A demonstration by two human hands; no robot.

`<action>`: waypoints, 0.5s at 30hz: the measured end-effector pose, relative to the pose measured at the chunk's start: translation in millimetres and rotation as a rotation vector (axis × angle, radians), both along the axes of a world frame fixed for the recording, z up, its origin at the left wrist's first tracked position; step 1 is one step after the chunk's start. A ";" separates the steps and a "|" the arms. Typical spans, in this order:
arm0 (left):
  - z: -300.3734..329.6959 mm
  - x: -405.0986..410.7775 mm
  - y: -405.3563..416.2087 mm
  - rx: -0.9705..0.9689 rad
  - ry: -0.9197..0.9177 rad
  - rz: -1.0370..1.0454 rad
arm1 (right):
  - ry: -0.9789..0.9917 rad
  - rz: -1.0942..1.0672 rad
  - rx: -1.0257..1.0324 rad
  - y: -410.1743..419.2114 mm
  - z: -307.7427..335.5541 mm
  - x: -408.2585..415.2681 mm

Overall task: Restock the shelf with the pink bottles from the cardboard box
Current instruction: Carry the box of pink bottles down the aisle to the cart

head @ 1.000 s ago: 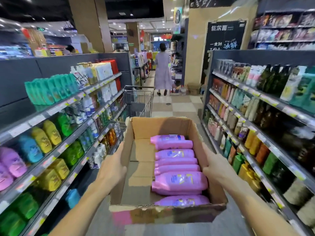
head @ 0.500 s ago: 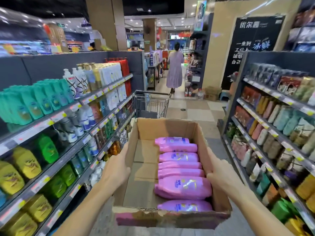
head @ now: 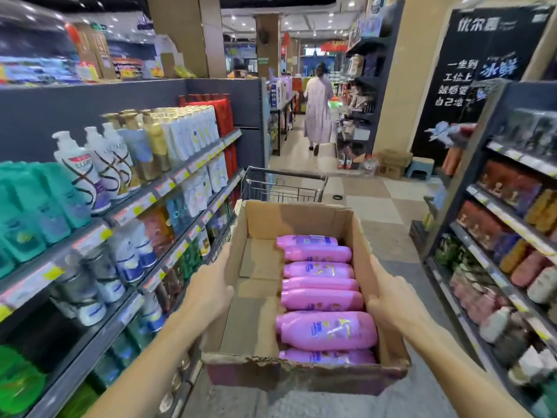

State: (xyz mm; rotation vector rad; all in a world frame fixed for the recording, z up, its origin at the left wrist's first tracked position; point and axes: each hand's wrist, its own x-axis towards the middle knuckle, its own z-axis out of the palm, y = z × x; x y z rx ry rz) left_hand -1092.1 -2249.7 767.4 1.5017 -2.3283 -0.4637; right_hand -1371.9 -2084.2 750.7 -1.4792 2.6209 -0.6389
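Note:
I carry an open cardboard box (head: 259,303) in front of me in a shop aisle. Several pink bottles (head: 325,330) lie on their sides in a row along its right half; its left half shows bare cardboard. My left hand (head: 208,294) grips the box's left wall and my right hand (head: 391,303) grips its right wall. The shelf (head: 144,203) on my left holds teal, white, gold and green bottles on several tiers.
A metal shopping cart (head: 283,185) stands just beyond the box in the aisle. A second shelf unit (head: 506,212) of bottles lines the right side. A person in a long dress (head: 318,110) walks away down the aisle. Cardboard boxes and a stool (head: 420,167) sit by the pillar.
The view has moved forward along the aisle and turned a little left; the left shelf's pink and yellow bottles have passed out of view. Both hands keep the same hold on the box.

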 end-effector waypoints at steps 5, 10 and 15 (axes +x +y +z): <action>-8.5 -25.8 -110.1 -0.026 -0.003 0.010 | -0.030 0.008 0.000 -116.1 -10.1 -27.1; -23.4 -54.4 -226.1 -0.013 0.010 0.013 | -0.081 0.030 -0.033 -231.5 -26.0 -50.2; -46.8 -80.3 -339.2 -0.001 -0.025 0.023 | -0.132 0.019 -0.046 -341.2 -45.3 -71.4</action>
